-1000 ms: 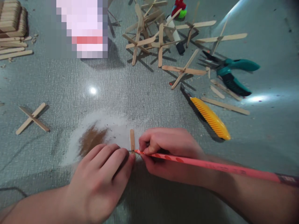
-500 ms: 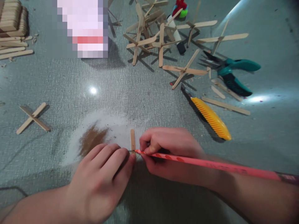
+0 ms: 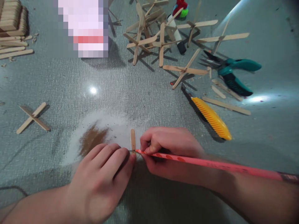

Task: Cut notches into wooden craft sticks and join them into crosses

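Observation:
A short wooden stick lies upright on the table near the front edge. My left hand presses its fingers down over the stick's lower end, closed on it. My right hand pinches a long pink pencil whose tip touches the stick just below its visible part. The pencil's shaft runs off to the right across my right forearm.
A worn white and brown patch marks the grey table. A stick cross lies left, stacked sticks far left, several stick crosses at the back, teal pliers and a yellow cutter right.

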### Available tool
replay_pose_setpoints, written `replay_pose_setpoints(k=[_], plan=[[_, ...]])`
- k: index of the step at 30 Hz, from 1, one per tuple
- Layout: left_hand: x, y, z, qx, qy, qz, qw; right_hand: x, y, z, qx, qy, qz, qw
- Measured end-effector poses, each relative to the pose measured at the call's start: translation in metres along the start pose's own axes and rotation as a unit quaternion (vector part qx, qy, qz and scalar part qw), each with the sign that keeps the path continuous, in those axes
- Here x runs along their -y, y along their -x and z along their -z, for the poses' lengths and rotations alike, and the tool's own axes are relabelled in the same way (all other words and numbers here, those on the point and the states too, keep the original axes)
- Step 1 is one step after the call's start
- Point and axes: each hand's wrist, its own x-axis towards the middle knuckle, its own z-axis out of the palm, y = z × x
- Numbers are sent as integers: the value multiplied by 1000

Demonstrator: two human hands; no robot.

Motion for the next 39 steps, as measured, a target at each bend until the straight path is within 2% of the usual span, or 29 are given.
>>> replay_pose_setpoints(k=[4,7,10,13,17,24,34,39], plan=[[-1,1,-1,-9,-4,0,1000,1,-1,2,-24,-27,-7,999],[-1,1,-1,-10,0,1,1000,2,-1,4,-44,-8,15,999],[-1,3,-1,-4,-13,-1,1000,0,1,6,-22,57,57,996],[0,4,0,5,-31,-9,999,-3,4,5,16,158,96,983],[2,5,-1,13,-41,-33,999,-5,6,2,30,235,105,966],[10,11,0,32,-13,-43,998,-5,4,1,23,230,101,968],[20,6,-1,19,52,-27,998,-6,6,1,32,211,88,973],[24,6,1,21,60,-38,997,-6,7,1,31,203,85,975]])
